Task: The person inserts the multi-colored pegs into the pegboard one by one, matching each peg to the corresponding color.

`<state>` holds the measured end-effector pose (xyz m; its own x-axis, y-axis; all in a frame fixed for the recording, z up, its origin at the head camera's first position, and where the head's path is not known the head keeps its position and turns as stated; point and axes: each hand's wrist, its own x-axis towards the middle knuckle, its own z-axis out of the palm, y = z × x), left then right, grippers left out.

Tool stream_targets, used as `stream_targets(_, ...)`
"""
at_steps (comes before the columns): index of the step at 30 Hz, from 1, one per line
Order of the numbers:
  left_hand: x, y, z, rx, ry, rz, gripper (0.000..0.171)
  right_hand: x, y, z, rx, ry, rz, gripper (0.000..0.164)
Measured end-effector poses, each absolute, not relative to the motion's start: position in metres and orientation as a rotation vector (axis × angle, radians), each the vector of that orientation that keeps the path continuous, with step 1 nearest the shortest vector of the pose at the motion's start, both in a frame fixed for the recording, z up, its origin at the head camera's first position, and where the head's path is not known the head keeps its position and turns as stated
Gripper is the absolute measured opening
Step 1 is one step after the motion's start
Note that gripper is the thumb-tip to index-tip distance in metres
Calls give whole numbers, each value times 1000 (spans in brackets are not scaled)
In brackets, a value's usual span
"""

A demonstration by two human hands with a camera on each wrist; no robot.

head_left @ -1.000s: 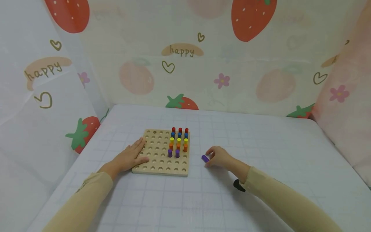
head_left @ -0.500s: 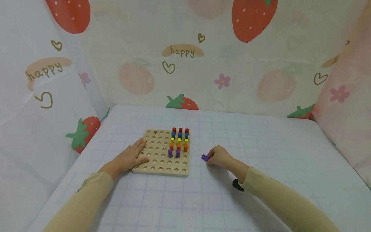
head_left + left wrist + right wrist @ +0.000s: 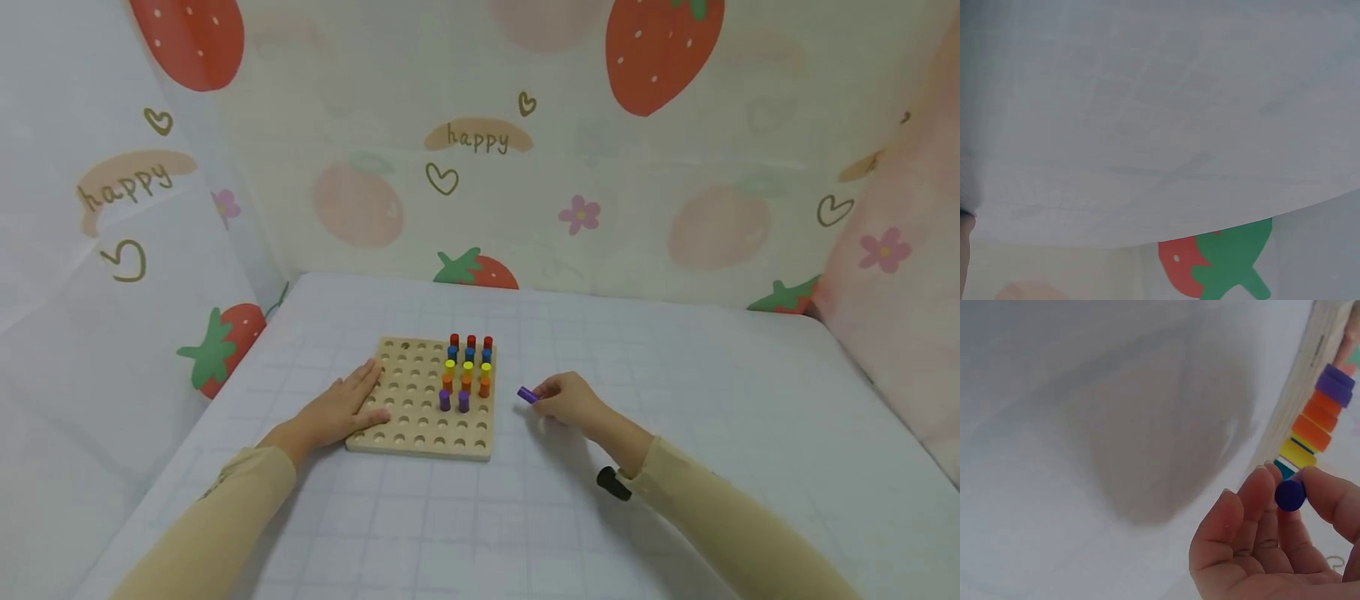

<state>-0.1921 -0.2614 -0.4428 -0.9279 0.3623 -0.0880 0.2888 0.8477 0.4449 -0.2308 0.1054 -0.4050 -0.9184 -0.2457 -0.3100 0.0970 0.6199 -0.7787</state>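
A wooden pegboard [image 3: 420,421] with rows of round holes lies on the table. Red, blue, yellow and orange pegs [image 3: 484,387] stand in rows of three on its right side, with two purple pegs [image 3: 463,402] in front of them. My left hand [image 3: 341,410] rests flat on the board's left edge, fingers straight. To the right of the board, my right hand [image 3: 570,400] pinches a loose purple peg [image 3: 527,394] between thumb and fingers, just above the table. The right wrist view shows that purple peg [image 3: 1290,495] end-on at the fingertips.
The table [image 3: 465,533] has a white cover with a faint grid. A patterned curtain [image 3: 630,167] with strawberries and hearts surrounds it at the back and sides. A small black object [image 3: 614,483] sits at the right cuff.
My right hand has closed on the purple peg and lifted it slightly off the table. The left hand keeps its place on the board.
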Motion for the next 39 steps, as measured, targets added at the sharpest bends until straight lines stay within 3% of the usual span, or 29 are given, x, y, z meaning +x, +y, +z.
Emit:
stream_targets(25, -193, -260, -441, 501, 2854, 644, 90, -229, 73, -403, -47, 2416, -1400, 18)
stream_targets(39, -196, -262, -447, 508, 2861, 641, 90, -224, 52, -405, -268, 2601, -1254, 16)
